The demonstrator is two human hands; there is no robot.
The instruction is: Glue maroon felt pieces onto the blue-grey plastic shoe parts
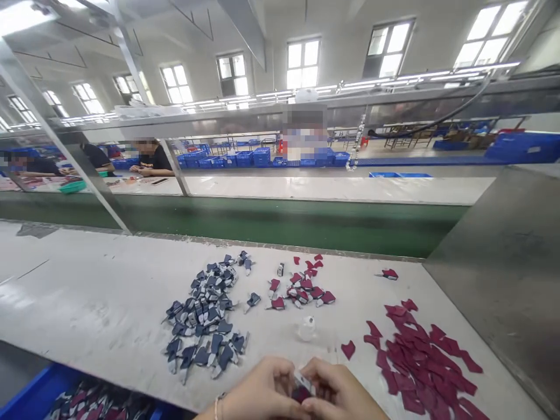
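Observation:
At the bottom centre, my left hand (262,389) and my right hand (335,389) meet with fingers closed around a small dark red and grey metal part (301,389). Just beyond them stands a small clear container (307,328). Left of it spreads a pile of dark blue and grey parts (203,315). A smaller group of red and grey parts (306,289) lies behind the container. Flat dark red pieces (420,356) are heaped to the right, with a single red piece (348,349) nearer my right hand.
A blue bin (32,392) holding mixed parts sits below the white table (105,291) at lower left. A metal panel (503,262) rises at the right. Across the green belt (284,224), people work at the far left.

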